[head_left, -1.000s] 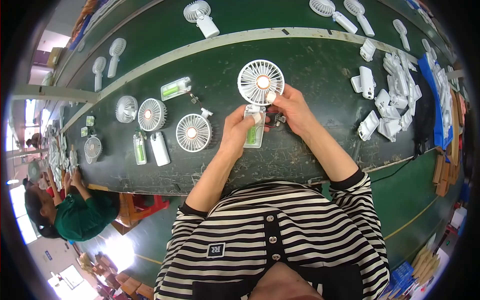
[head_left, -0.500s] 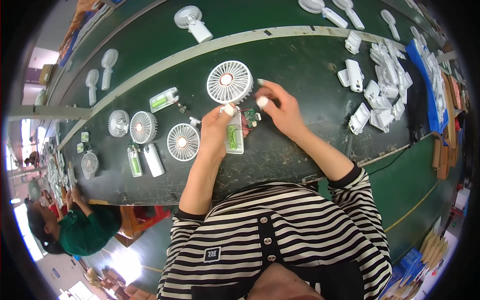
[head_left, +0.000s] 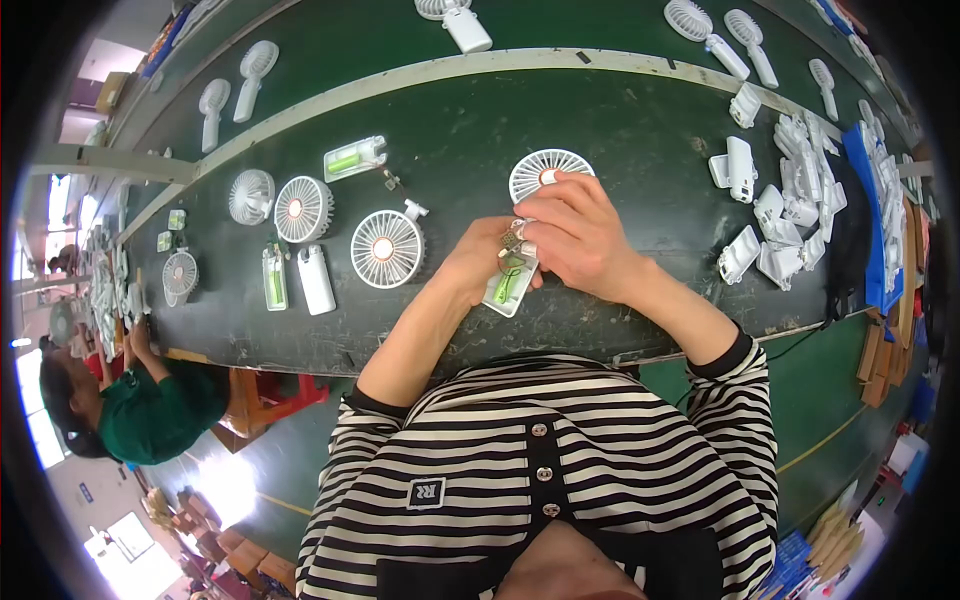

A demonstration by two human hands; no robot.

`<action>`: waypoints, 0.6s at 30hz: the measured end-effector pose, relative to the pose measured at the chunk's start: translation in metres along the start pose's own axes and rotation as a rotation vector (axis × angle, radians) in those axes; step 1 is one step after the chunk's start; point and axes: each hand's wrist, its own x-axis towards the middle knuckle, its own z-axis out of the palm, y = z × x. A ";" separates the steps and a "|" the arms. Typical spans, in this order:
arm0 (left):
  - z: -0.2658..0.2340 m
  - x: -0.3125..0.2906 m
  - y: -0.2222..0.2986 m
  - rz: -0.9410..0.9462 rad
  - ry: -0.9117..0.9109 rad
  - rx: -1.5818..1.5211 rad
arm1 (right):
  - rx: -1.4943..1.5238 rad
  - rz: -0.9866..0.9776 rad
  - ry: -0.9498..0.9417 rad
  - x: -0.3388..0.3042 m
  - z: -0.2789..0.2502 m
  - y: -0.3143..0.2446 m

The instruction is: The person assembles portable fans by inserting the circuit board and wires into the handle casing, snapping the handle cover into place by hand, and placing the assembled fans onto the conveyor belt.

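Observation:
My left hand (head_left: 480, 258) is closed around an opened handheld fan just in front of my body. Its white handle shell (head_left: 518, 306) is tilted, with a green battery (head_left: 506, 288) and thin wires inside. A small circuit board (head_left: 512, 240) sits at the top of the shell, between my hands. Beyond it is the round white fan head (head_left: 530, 172) with an orange ring. My right hand (head_left: 582, 238) is closed over the fan's neck, its fingers covering part of the head and the joint. What its fingertips pinch is hidden.
Left of my hands lie another fan (head_left: 388, 248), an open handle with battery (head_left: 356, 158), fan heads (head_left: 303, 209) and a handle cover (head_left: 316, 280). White shell pieces (head_left: 800, 190) pile up at right beside a blue bin (head_left: 880, 220). A co-worker (head_left: 150, 410) sits at far left.
My right hand has come left and down from beside the fan head and closed on the fan's neck. The shell in my left hand now tilts, and the view has shifted.

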 end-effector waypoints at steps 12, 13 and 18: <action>0.009 0.000 -0.001 0.211 0.201 -0.210 | -0.167 0.056 0.121 -0.010 0.007 -0.010; 0.010 0.000 -0.001 0.243 0.210 -0.238 | -0.170 0.051 0.119 -0.012 0.009 -0.010; 0.015 -0.004 0.001 0.272 0.239 -0.244 | -0.148 0.044 0.130 -0.017 0.012 -0.008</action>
